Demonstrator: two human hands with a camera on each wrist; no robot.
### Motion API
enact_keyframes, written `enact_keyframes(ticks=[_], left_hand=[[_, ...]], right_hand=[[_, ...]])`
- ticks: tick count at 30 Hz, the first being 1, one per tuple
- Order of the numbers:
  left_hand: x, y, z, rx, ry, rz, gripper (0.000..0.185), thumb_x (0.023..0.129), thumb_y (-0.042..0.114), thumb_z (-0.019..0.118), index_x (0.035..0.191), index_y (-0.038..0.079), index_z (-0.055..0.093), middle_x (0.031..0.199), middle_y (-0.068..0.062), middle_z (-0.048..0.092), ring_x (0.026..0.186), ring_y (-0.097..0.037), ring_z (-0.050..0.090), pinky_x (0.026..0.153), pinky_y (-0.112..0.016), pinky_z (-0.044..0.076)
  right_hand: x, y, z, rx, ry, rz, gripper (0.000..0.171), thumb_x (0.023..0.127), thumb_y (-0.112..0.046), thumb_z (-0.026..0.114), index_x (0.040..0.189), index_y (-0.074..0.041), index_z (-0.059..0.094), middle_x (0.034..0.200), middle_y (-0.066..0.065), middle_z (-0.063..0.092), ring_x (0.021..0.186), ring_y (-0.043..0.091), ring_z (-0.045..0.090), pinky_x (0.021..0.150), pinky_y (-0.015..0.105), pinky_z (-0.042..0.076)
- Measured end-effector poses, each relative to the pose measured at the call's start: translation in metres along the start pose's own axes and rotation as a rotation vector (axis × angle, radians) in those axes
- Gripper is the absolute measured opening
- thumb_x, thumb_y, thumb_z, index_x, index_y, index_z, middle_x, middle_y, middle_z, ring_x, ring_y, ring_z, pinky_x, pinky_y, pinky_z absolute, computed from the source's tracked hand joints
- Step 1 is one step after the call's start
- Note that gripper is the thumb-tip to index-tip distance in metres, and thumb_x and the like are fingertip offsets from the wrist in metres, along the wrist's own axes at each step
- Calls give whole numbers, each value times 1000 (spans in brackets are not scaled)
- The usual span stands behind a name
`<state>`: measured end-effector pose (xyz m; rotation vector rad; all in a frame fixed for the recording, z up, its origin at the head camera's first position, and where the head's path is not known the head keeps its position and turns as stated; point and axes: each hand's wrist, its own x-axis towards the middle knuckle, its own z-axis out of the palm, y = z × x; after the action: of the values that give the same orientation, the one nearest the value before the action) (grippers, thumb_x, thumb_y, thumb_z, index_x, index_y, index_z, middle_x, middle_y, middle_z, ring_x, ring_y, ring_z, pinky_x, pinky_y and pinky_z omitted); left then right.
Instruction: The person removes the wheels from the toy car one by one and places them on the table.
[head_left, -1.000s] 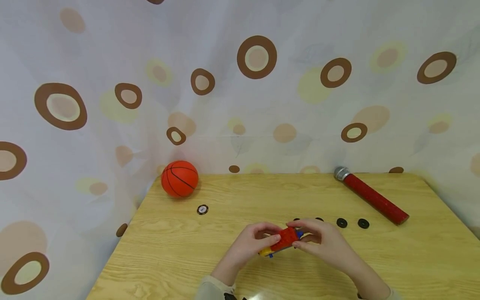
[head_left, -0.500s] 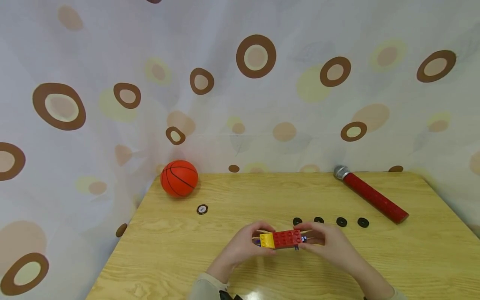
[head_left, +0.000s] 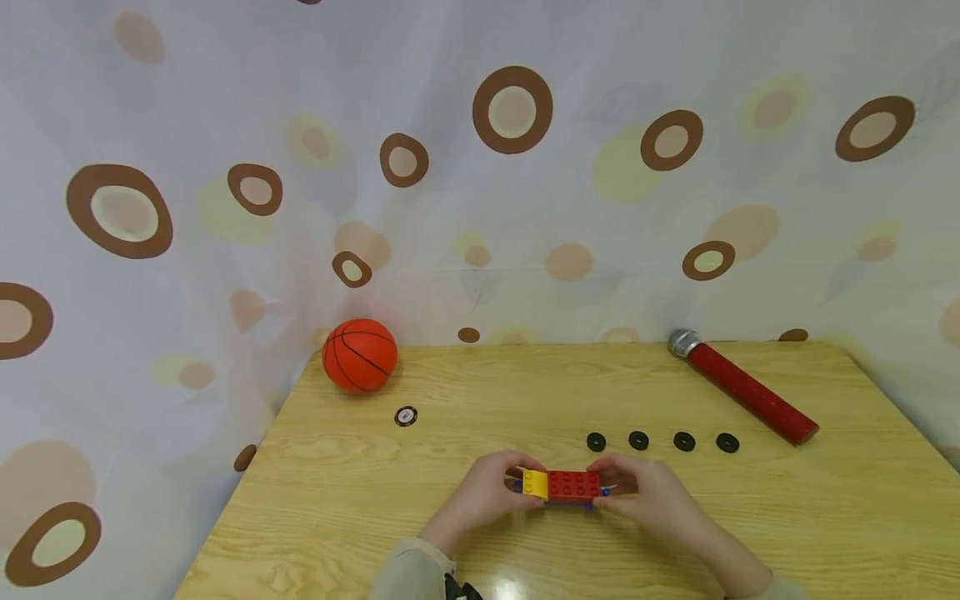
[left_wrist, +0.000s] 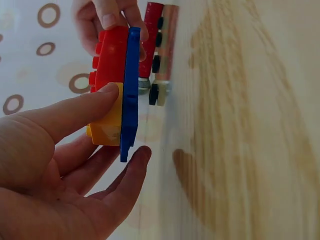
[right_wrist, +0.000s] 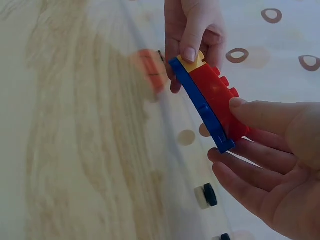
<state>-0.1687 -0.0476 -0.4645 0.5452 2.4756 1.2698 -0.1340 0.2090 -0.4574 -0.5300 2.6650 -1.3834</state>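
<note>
Brick stack [head_left: 572, 485] ends hidden under left hand [head_left: 483, 495] and right hand [head_left: 647, 493].

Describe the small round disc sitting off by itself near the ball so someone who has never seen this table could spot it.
Start at the orange ball in the wooden table's far left corner. Just nearer the person and slightly right lies a lone small disc. Unlike the four all-black discs in a row, it has a pale centre.

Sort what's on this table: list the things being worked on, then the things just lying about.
In hand:
brick assembly, red and yellow bricks on a blue plate, held by left hand and right hand

Lying about:
basketball
toy microphone
four black discs
small round token
</note>
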Motion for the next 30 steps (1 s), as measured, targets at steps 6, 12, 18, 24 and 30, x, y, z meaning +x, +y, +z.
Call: enact_keyframes(ticks=[6, 12, 18, 24, 30], left_hand=[[0, -1, 0, -2, 19, -6, 34, 80, 17, 83, 113, 16, 73, 112, -3, 70, 94, -16, 64, 79, -30, 55], [1, -4, 5, 68, 13, 25, 33, 81, 18, 82, 113, 16, 72, 107, 1, 69, 87, -7, 59, 75, -23, 51], [1, -3, 7, 191, 27, 70, 33, 82, 20, 82, 113, 15, 72, 110, 0, 70, 91, -6, 58, 80, -22, 49], [-1, 0, 6, 284, 7, 93, 34, 83, 22, 81, 114, 13, 72, 107, 1, 70, 92, -6, 58, 83, -23, 49], [0, 0, 5, 376, -16, 120, 34, 85, 25, 79, 116, 15, 71, 111, 4, 71, 99, -9, 61, 95, -31, 48]], right_hand=[[4, 7, 6, 8, 10, 51, 34, 84, -18, 79, 114, -7, 67, 114, 12, 71, 101, 28, 70, 80, 27, 59], [4, 12, 8, -14, 1, 53, 35, 83, -18, 80, 113, -6, 67, 112, 12, 72, 100, 27, 71, 79, 29, 60], [4, 14, 10, -80, 12, 69, 34, 82, -21, 81, 112, -10, 69, 112, 8, 73, 103, 27, 70, 85, 37, 58], [3, 16, 12, -167, 22, 70, 32, 82, -22, 81, 111, -15, 70, 110, 2, 74, 103, 24, 70, 86, 38, 58], [3, 14, 13, -232, 20, 77, 31, 83, -24, 80, 111, -17, 70, 109, -2, 74, 102, 22, 68, 87, 41, 56]])
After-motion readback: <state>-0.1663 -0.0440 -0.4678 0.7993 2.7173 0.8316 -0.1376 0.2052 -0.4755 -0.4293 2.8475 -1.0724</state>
